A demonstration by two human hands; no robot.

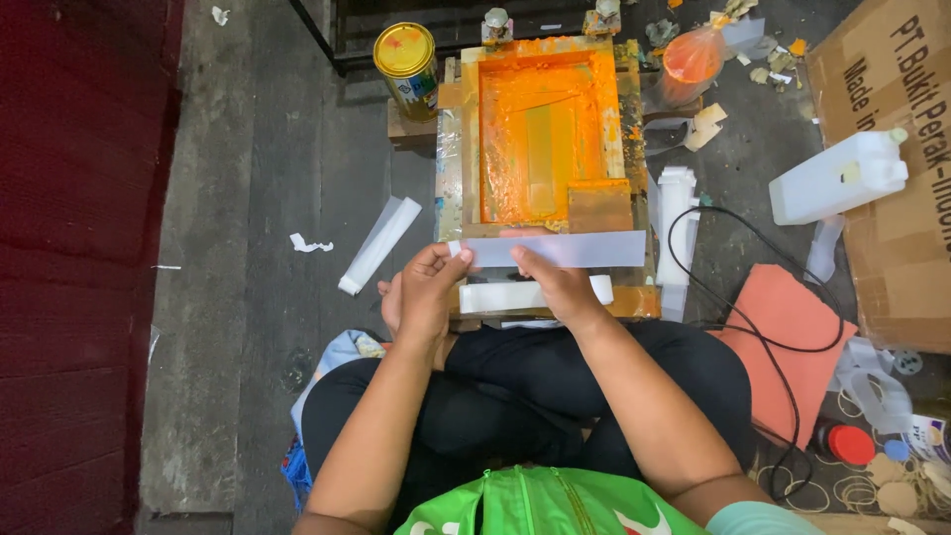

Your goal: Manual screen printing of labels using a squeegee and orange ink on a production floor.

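Between both hands (495, 287), white strip (575, 249)

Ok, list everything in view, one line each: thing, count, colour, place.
printing frame: one, wooden, orange with ink, on the floor ahead
plastic strip: one, pale grey, held over the frame's near edge
tin can: one, yellow lid, left of the frame
plastic jug: one, white, lying at right
cardboard box: one, brown, far right
foam sheet: one, salmon, right of the knees
cable: one, black, across the foam sheet
left hand: pinching the strip's left end
right hand: gripping the strip's lower edge
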